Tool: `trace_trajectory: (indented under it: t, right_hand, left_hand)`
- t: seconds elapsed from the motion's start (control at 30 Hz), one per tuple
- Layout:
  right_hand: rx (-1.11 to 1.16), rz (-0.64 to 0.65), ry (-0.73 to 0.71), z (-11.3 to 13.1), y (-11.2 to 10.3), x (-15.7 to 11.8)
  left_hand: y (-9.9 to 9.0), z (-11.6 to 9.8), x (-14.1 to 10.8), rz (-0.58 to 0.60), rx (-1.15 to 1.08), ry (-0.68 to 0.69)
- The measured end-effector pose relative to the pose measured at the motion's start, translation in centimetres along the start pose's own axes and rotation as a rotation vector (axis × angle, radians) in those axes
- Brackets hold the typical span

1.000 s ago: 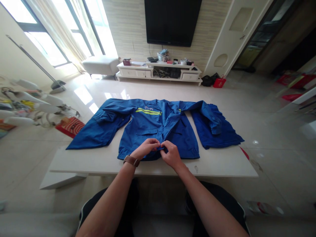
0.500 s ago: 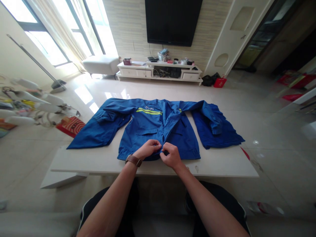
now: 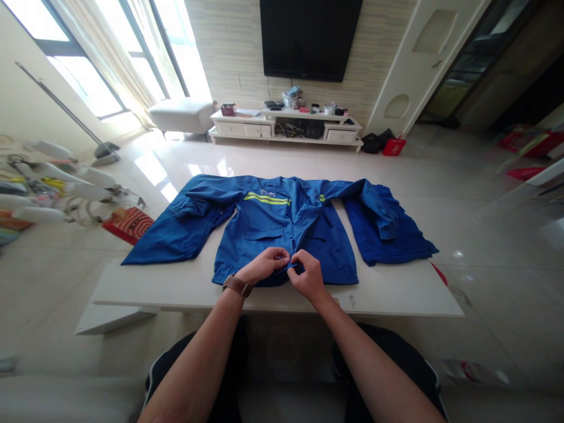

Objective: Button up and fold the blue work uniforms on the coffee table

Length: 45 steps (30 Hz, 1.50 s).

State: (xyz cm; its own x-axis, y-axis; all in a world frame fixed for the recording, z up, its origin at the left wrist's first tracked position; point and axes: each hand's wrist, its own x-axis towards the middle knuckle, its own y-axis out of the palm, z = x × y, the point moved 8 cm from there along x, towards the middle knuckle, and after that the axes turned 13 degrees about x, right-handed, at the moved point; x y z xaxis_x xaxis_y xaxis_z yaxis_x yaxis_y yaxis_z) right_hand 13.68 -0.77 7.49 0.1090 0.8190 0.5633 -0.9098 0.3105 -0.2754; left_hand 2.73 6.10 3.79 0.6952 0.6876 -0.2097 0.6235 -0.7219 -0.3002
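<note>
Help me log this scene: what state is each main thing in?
Blue jacket: spread out, front partly open.
Left hand: pinching its lower front.
Right hand: pinching there too.
Darker blue cloth: under one sleeve.
Watch: strapped on.
Television: screen dark.
Cabinet drawers: apparently shut.
Curtain: drawn partly aside.

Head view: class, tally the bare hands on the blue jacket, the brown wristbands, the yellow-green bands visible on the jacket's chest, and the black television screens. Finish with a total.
Hands: 2, left hand and right hand, on the blue jacket
Wristbands: 1, brown wristband
Chest bands: 2, long band and short band
Screens: 1, black television screen
Total: 6
</note>
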Motion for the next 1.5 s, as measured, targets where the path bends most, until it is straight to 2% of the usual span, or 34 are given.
trace_trajectory:
  t: [0.27,0.4,0.5,0.63,0.83,1.03,1.17,1.3,1.37,1.5]
  right_hand:
    - [0.005,0.062,0.069,-0.7,0.1,0.1]
    - [0.027,0.04,0.141,-1.6,0.1,0.2]
    - [0.034,0.024,0.191,-2.1,0.2,0.2]
    - [0.048,0.086,0.229,-2.3,0.6,0.5]
    - [0.16,0.085,0.389,-3.9,0.4,0.6]
    - [0.297,0.044,0.499,-5.7,0.6,-0.3]
    - [0.329,0.136,0.484,-5.5,0.7,0.1]
    - [0.4,0.31,0.47,-4.5,1.0,0.7]
    - [0.414,0.354,0.462,-4.3,1.2,0.9]
    - [0.32,0.216,0.511,-5.8,0.7,0.6]
  left_hand:
    - [0.2,0.9,0.4,-0.094,-0.078,-0.039]
    - [0.2,1.4,0.9,-0.107,-0.118,-0.046]
    - [0.0,1.9,0.9,-0.126,-0.11,-0.078]
    - [-0.1,2.0,0.6,-0.127,-0.058,-0.105]
    - [0.6,1.9,0.8,-0.113,0.009,-0.094]
    - [0.5,2.4,1.4,-0.195,-0.023,-0.097]
    - [0.4,2.2,1.1,-0.202,-0.03,-0.097]
    - [1.3,2.0,0.6,-0.078,-0.06,-0.113]
    - [1.5,1.9,0.5,-0.038,-0.073,-0.113]
    - [1.0,2.6,0.7,-0.09,-0.059,-0.15]
